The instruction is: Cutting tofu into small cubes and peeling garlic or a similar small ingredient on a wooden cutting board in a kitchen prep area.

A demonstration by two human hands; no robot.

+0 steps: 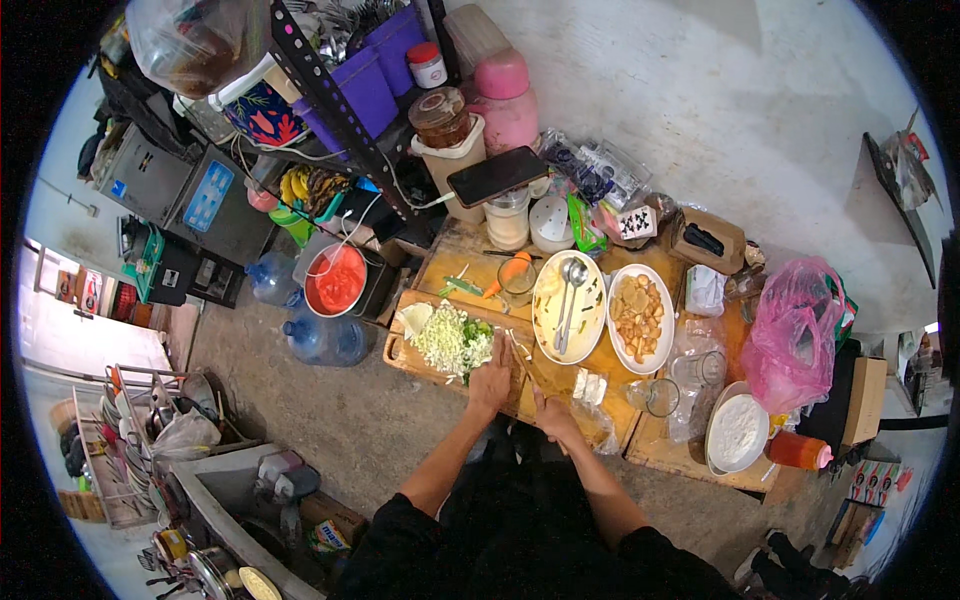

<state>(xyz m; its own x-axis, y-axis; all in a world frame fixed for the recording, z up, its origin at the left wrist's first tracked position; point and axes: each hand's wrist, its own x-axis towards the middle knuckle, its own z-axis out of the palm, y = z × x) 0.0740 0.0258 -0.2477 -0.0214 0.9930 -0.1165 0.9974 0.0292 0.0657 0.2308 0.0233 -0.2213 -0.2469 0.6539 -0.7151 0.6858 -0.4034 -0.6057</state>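
My right hand is closed around the handle of a kitchen knife, its blade slanting up and left over the wooden cutting board. Beside the blade, my left hand lies with fingers stretched out, holding nothing that I can see. Against its left side rests a heap of finely chopped pale cabbage, with chopped greens at the heap's right edge. A larger pale cabbage piece sits at the board's far left corner.
An oval plate with two spoons stands right of the board, then a dish of diced brown food. Clear glasses and a bowl of white powder are farther right. A phone is propped behind; a red-filled pot stands left.
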